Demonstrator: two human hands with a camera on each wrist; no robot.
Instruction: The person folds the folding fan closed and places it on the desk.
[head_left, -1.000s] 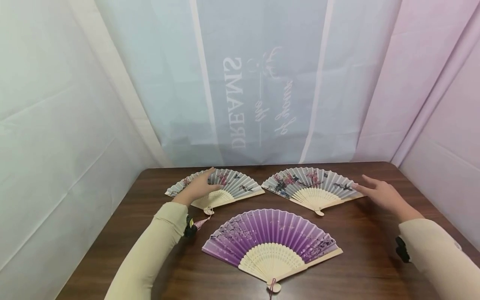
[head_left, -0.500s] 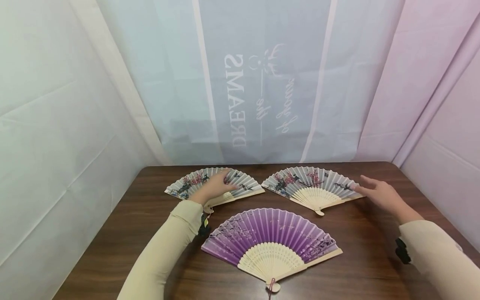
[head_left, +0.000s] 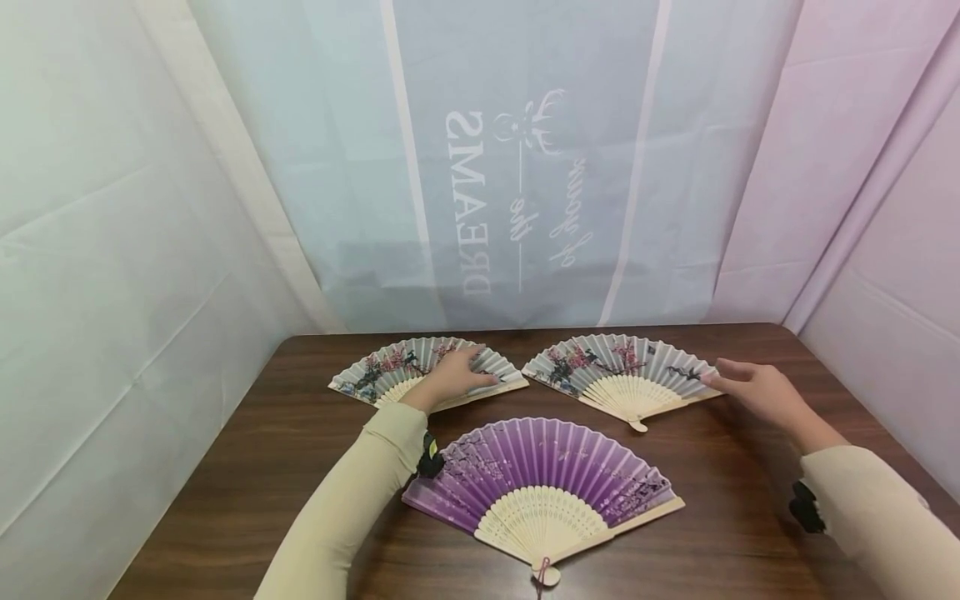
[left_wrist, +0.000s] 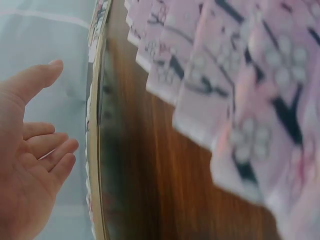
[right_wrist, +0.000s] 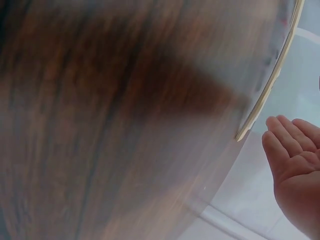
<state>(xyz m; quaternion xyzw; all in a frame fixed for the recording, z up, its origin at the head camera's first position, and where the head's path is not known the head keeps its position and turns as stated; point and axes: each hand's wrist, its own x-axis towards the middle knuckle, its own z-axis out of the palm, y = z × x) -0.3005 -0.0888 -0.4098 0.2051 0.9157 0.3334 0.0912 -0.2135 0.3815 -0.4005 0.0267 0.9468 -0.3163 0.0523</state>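
Three spread folding fans lie on the table. My left hand (head_left: 455, 375) hovers over the left grey floral fan (head_left: 386, 361) and hides part of its ribs and cloth. In the left wrist view the fingers (left_wrist: 52, 147) are loosely bent, thumb apart, holding nothing. My right hand (head_left: 757, 387) is at the right end of the right grey floral fan (head_left: 626, 358). Its fingers (right_wrist: 290, 142) look apart from the fan's edge stick (right_wrist: 267, 95) in the right wrist view. Closer to me lies the purple fan (head_left: 540, 454), with a pale ribbed base and a dark red cord.
The dark wooden table (head_left: 247, 483) ends at the back against a pale blue cloth (head_left: 360, 192) with mirrored lettering. White cloth walls (head_left: 135, 292) flank both sides. The two grey fans nearly meet at their inner tips.
My left hand has moved right across the left grey fan, and its sleeve now overlaps the purple fan's left edge. The right hand has barely shifted; the fans have stayed put.
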